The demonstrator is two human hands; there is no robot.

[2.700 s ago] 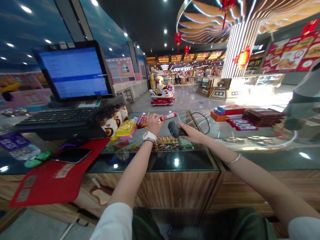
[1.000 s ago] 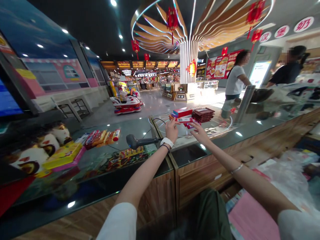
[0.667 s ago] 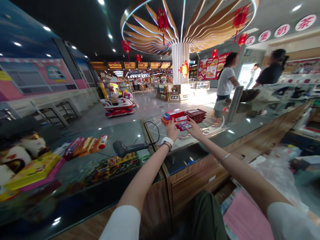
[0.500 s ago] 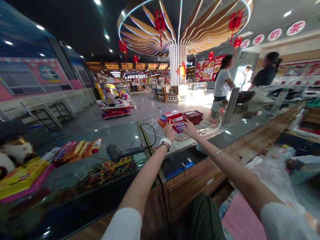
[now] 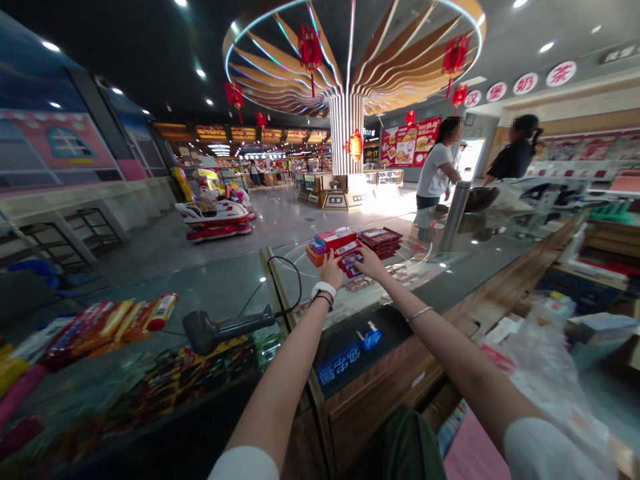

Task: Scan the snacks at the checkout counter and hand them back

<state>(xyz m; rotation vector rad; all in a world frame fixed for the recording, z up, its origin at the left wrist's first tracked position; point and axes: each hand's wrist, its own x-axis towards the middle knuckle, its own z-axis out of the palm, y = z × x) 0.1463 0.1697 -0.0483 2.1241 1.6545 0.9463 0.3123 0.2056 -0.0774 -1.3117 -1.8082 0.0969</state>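
Note:
My left hand (image 5: pixel 331 271) reaches over the glass counter with its fingers closed at the near left end of a red packet (image 5: pixel 347 248). My right hand (image 5: pixel 371 263) grips the right side of a purple-and-red packet (image 5: pixel 351 265), just in front of the red one. Directly behind them lie a red box (image 5: pixel 336 237) and an orange box (image 5: pixel 314 257), pressed close together. To the right, beside my right hand, is a pile of dark red flat packets (image 5: pixel 381 241). My fingers hide part of the packets' labels.
A black handheld scanner (image 5: pixel 220 330) with a cable lies left on the glass counter (image 5: pixel 220 277). Farther left is a row of bright snack packets (image 5: pixel 117 323). A metal post (image 5: pixel 455 208) stands right. Two people are beyond it, and a plastic bag (image 5: pixel 537 360) is at lower right.
The view has turned slightly, so the scanner and snack packets appear farther left. Both hands stay at the packets, with only slight finger movement.

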